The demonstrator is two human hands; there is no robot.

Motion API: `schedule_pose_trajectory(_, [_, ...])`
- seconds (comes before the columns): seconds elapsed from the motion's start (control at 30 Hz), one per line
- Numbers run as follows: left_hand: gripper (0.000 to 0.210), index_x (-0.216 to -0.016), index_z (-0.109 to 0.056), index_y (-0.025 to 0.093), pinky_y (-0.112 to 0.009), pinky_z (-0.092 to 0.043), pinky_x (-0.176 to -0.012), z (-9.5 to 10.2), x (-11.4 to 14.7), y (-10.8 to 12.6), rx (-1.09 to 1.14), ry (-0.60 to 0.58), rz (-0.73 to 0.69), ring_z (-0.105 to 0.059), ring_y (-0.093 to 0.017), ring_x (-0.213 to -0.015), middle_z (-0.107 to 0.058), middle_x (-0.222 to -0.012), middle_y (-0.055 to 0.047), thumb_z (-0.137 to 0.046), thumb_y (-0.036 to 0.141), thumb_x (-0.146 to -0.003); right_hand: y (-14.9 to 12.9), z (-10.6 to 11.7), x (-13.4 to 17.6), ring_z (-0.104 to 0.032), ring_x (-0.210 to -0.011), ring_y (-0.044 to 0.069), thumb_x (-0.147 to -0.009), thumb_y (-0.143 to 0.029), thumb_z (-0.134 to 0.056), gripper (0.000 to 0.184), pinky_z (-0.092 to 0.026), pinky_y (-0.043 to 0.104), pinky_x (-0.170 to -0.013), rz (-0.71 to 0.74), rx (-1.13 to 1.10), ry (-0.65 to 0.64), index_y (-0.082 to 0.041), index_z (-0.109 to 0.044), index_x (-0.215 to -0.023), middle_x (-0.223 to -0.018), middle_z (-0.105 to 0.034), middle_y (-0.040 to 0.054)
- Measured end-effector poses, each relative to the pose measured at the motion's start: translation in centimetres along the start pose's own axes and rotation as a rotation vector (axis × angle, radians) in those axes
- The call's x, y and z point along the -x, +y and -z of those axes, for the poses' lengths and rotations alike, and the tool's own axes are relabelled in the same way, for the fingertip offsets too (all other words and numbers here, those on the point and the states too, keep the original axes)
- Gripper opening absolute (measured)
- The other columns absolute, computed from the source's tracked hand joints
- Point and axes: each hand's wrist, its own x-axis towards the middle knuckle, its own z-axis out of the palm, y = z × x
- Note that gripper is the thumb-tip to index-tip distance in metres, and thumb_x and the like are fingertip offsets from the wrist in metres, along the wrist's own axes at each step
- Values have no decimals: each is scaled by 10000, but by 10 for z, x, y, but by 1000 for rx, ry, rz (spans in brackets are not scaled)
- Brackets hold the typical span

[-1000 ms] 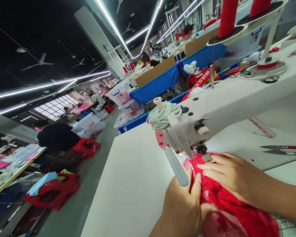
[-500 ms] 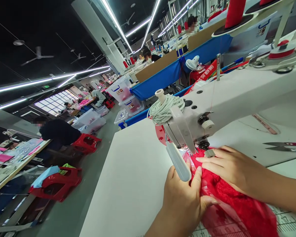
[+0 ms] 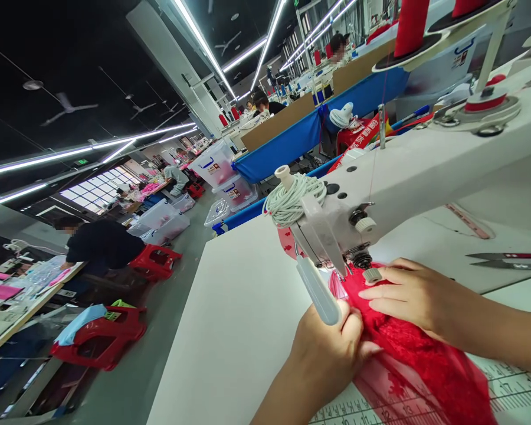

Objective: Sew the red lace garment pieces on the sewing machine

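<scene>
Red sheer lace fabric [image 3: 418, 348] runs from under the needle area of a white sewing machine [image 3: 336, 230] towards me. On its left edge my left hand [image 3: 325, 354] is closed, fingers curled and thumb pressed against the cloth. My right hand [image 3: 413, 295] lies palm down on the fabric, its fingers stretched out near the presser foot. A grey lever [image 3: 319, 292] hangs in front of my left hand's fingertips and partly covers them. The fabric's far end under the machine head is mostly hidden.
Thread snips [image 3: 508, 260] lie right of the machine, beyond my right forearm. Ruler markings [image 3: 349, 410] line the table's near edge. A coil of pale cord [image 3: 294, 200] sits on the machine head. Left, past the white table [image 3: 225, 313], stand red stools [image 3: 101, 336] and a seated person [image 3: 101, 245].
My left hand's fingers have gone from extended on the fabric to curled, gripping its edge. My right hand stays flat on the cloth. The view has shifted slightly.
</scene>
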Motion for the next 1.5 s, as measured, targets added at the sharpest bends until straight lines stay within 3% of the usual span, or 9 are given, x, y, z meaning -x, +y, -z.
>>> schedule_pose_trajectory(0.07, [406,-940,-657,149,-272,-497,-516,1,-1,0,19,-30,71,-651,-205,-752,-623,-765,-63,-350,395,-1039,-1,0,1,-553,-930,212,-840,39,-362,390,-387,388,-830,2,12,10,-193,-673,-867,-960,-727,36])
schedule_pose_trajectory(0.13, [410,-1087,-649,124,-286,-531,-555,1,1,1,37,-58,120,-656,-212,-777,-652,-847,-90,-338,387,-1040,-1,-1,1,-549,-905,212,-846,48,-346,392,-386,391,-828,12,21,9,-186,-660,-843,-953,-726,39])
schedule_pose_trajectory(0.23, [506,-1233,-613,92,-318,-576,-619,1,4,4,32,-70,98,-669,-229,-818,-681,-970,-138,-346,469,-1027,-1,-4,3,-551,-913,219,-891,5,-339,375,-387,401,-835,17,35,17,-181,-663,-860,-973,-727,46])
schedule_pose_trajectory(0.43, [676,-1228,-644,101,-347,-577,-628,-2,12,7,-46,-43,86,-690,-290,-914,-662,-1183,-225,-329,639,-967,-1,-8,5,-579,-932,223,-889,-4,-315,416,-399,401,-837,9,58,44,-191,-687,-901,-997,-736,52])
schedule_pose_trajectory(0.73, [782,-1249,-644,104,-346,-549,-573,-3,13,11,-36,-59,150,-698,-286,-805,-714,-1013,-202,-281,719,-929,-1,-6,1,-548,-925,220,-876,28,-303,431,-388,389,-816,22,88,47,-176,-682,-850,-989,-740,54])
schedule_pose_trajectory(0.97, [771,-1291,-627,100,-341,-565,-588,-4,11,9,-49,-62,171,-699,-285,-824,-715,-1018,-205,-305,706,-937,3,-6,0,-541,-918,212,-807,53,-344,460,-411,387,-797,25,97,30,-163,-703,-998,-1038,-739,51])
schedule_pose_trajectory(1.27, [738,-1263,-633,101,-352,-577,-626,-4,8,1,-31,-17,140,-686,-289,-885,-703,-1016,-196,-316,689,-949,6,-6,-2,-522,-924,215,-1010,-100,-317,359,-373,367,-783,19,80,33,-146,-666,-1075,-924,-715,52])
schedule_pose_trajectory(1.4, [756,-1146,-668,96,-421,-576,-748,-1,1,0,44,76,82,-665,-299,-940,-685,-1037,-180,-238,690,-961,4,-4,-2,-506,-993,214,-1044,-164,-299,350,-336,386,-863,64,34,-24,-182,-644,-986,-1113,-694,24])
schedule_pose_trajectory(1.5, [691,-1017,-679,118,-376,-568,-707,0,0,1,96,60,52,-659,-248,-834,-676,-925,-125,-222,635,-992,1,-4,0,-508,-963,214,-1037,-146,-295,349,-328,396,-866,54,-28,-46,-185,-622,-920,-985,-682,26])
